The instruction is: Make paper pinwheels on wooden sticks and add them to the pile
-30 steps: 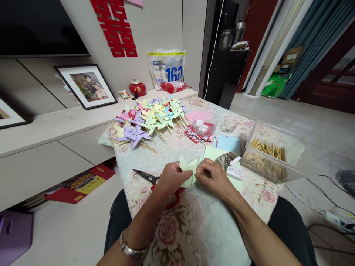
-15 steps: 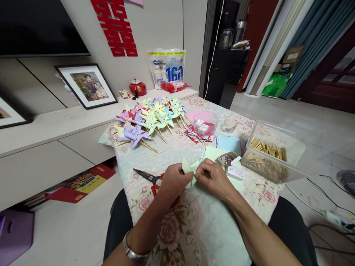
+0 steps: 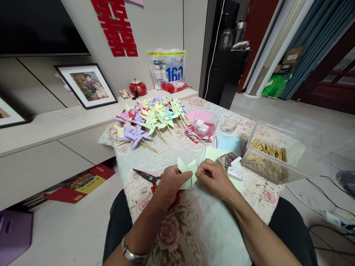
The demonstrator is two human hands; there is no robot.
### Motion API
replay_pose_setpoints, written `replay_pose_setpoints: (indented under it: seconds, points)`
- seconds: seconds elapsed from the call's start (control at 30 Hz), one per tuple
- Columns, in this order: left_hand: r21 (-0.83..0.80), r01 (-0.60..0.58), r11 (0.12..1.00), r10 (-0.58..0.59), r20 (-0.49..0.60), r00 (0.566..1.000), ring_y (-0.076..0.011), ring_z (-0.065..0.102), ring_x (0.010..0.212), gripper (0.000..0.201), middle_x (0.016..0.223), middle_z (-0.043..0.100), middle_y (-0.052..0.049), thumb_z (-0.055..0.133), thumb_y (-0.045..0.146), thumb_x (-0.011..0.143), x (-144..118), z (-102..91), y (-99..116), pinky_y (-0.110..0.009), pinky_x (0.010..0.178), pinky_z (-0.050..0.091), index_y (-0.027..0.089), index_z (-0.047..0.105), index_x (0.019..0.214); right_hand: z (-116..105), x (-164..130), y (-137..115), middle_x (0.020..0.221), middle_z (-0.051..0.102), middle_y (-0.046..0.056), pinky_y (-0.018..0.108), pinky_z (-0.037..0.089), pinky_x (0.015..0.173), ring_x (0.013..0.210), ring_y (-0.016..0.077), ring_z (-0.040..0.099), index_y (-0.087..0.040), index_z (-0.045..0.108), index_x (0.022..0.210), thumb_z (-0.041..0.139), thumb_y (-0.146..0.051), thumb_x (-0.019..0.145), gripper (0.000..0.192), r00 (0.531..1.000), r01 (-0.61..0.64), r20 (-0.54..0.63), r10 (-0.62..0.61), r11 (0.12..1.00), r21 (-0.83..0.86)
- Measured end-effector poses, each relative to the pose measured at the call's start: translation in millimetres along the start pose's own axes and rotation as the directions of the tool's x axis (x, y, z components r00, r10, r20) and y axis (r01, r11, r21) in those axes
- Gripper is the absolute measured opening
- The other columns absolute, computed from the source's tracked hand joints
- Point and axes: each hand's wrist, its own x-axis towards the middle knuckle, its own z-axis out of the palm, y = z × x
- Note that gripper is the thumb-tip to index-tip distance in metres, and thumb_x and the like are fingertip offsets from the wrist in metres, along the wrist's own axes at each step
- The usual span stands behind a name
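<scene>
A pale green paper pinwheel [image 3: 189, 170], partly folded with pointed flaps standing up, is held over the near part of the table. My left hand [image 3: 173, 181] grips it from the left, thumb across the front. On its right edge, the thumb and fingers of my right hand [image 3: 213, 176] are pinched together; whether a small pin is also between them is hidden. Red-handled scissors [image 3: 151, 177] lie partly under my left forearm, blades pointing left. Right of my right hand, a small open box of metal pins [image 3: 227, 159] and a white box [image 3: 235, 172] rest on green paper sheets [image 3: 215, 153].
Finished pinwheels on sticks [image 3: 152, 118] are heaped at the back left. A loose stick [image 3: 160, 152] lies before them. At right stands a clear plastic bin [image 3: 251, 162] of short wooden sticks. Striped strips [image 3: 195, 136] and a clear round container [image 3: 212, 123] sit mid-table.
The green paper has turned and shifted slightly left with my left hand, and its upper flaps now show more. My right hand stays pinched at its right edge.
</scene>
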Motion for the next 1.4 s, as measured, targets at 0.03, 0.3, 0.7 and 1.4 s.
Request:
replay_pose_setpoints:
  seconds: [0.03, 0.3, 0.7, 1.4]
  points:
    - [0.001, -0.001, 1.000, 0.001, 0.010, 1.000, -0.0124, 0.054, 0.050, 0.028, 0.060, 0.068, -0.003, 0.080, 0.030, 0.054, 0, 0.0, 0, -0.023, 0.051, 0.041, 0.010, 0.071, 0.072, 0, 0, 0, 0.070, 0.053, -0.001, 0.026, 0.036, 0.059, 0.065, 0.0139, 0.051, -0.018, 0.061, 0.065, 0.058, -0.015, 0.081, 0.016, 1.000, 0.004, -0.001, -0.004, 1.000, -0.003]
    - [0.011, -0.003, 1.000, 0.003, 0.003, 1.000, -0.0121, 0.054, 0.049, 0.026, 0.061, 0.068, -0.003, 0.079, 0.030, 0.053, -1, 1.4, 2, -0.023, 0.050, 0.040, 0.011, 0.071, 0.069, 1, 0, 1, 0.068, 0.053, -0.001, 0.026, 0.036, 0.059, 0.065, 0.0139, 0.051, -0.019, 0.059, 0.064, 0.057, -0.014, 0.080, 0.017, 1.000, 0.023, -0.002, -0.023, 1.000, -0.017]
    - [-0.179, -0.110, 0.978, 0.084, -0.148, 0.985, -0.0093, 0.049, 0.045, 0.024, 0.051, 0.060, 0.002, 0.080, 0.031, 0.053, 21, 10.0, 16, -0.022, 0.048, 0.039, 0.014, 0.064, 0.060, 2, -1, -3, 0.074, 0.059, 0.001, 0.028, 0.043, 0.062, 0.065, 0.0152, 0.055, -0.020, 0.064, 0.085, 0.059, -0.023, 0.089, 0.007, 0.936, 0.103, -0.335, -0.104, 0.994, -0.022]
    - [-0.378, -0.147, 0.914, 0.107, -0.125, 0.986, -0.0151, 0.063, 0.057, 0.035, 0.065, 0.073, -0.001, 0.083, 0.026, 0.051, 46, 42.7, -3, -0.025, 0.057, 0.047, 0.012, 0.073, 0.081, -94, 22, -19, 0.078, 0.073, 0.012, 0.030, 0.038, 0.060, 0.070, 0.0230, 0.067, -0.018, 0.071, 0.073, 0.057, -0.013, 0.088, 0.021, 0.966, -0.113, 0.041, 0.256, 0.559, -0.821]
